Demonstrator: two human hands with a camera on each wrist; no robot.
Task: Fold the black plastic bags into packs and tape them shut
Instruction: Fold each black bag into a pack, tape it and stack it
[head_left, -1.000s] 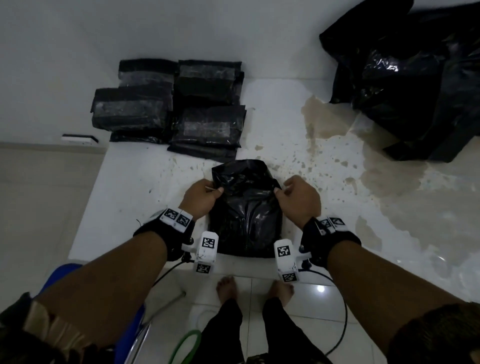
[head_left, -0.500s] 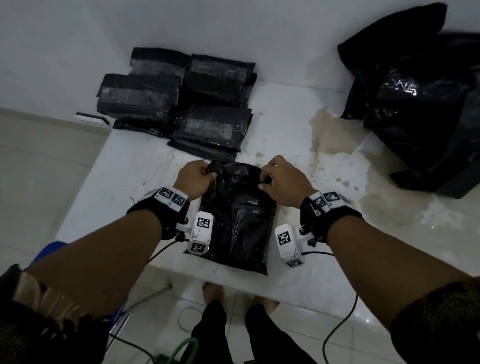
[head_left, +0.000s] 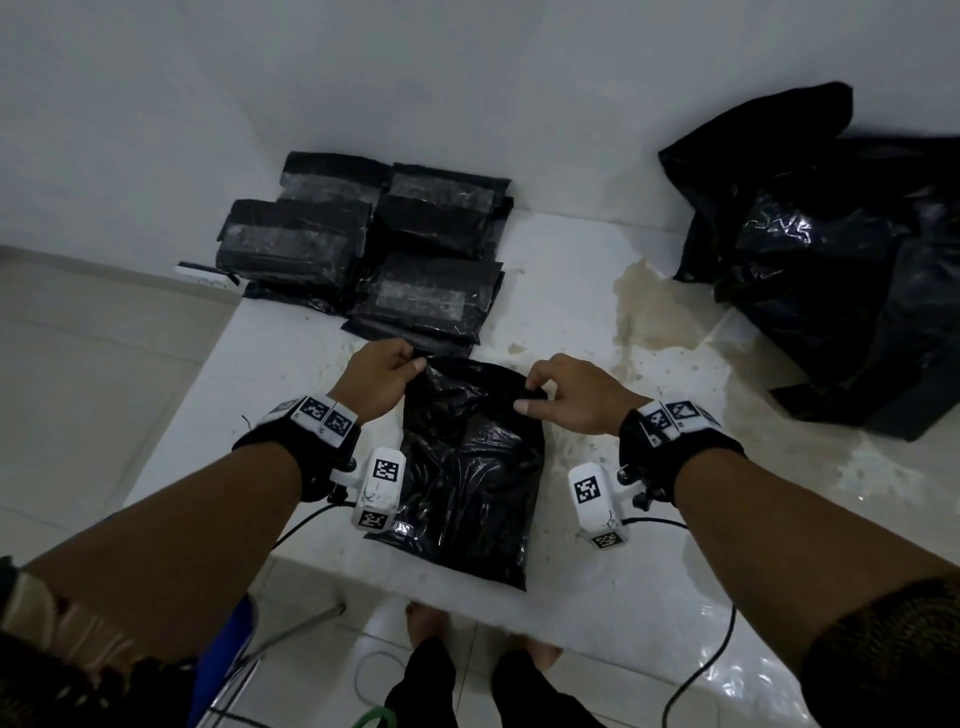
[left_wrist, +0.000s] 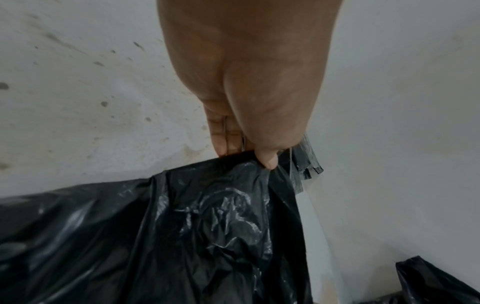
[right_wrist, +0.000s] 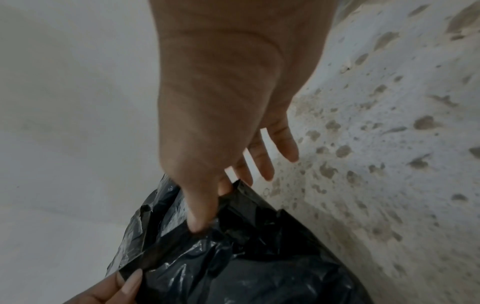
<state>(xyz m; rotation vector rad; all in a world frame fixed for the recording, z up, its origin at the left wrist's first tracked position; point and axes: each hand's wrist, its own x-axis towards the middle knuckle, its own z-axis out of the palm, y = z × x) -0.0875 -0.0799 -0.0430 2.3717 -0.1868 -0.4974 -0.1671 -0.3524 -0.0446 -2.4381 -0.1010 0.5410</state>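
head view had the black bag (head_left: 467, 467) lying flat on the white table (head_left: 291, 353), its near edge at the table's front lip, its far edge just short of the taped packs (head_left: 374, 249). left hand (head_left: 382, 379) pinched the bag's far-left corner, thumb over film; right hand (head_left: 569, 397) pinched the far-right corner with thumb and forefinger, other fingers spread loose. both hands were clamped on the bag's top edge, apart from each other.

risks, as judged: film looked thin and slick, so a shallow pinch could slip and the fold would go crooked. trapped air in the wrinkled middle could puff the pack and spring it open before tape. near edge sat at the table lip, so a pull toward the body could drag it off. the stained patch (head_left: 649, 312) to the right could foul the film if it slid there. loose bag pile (head_left: 831, 270) sat well apart. no tape seen.
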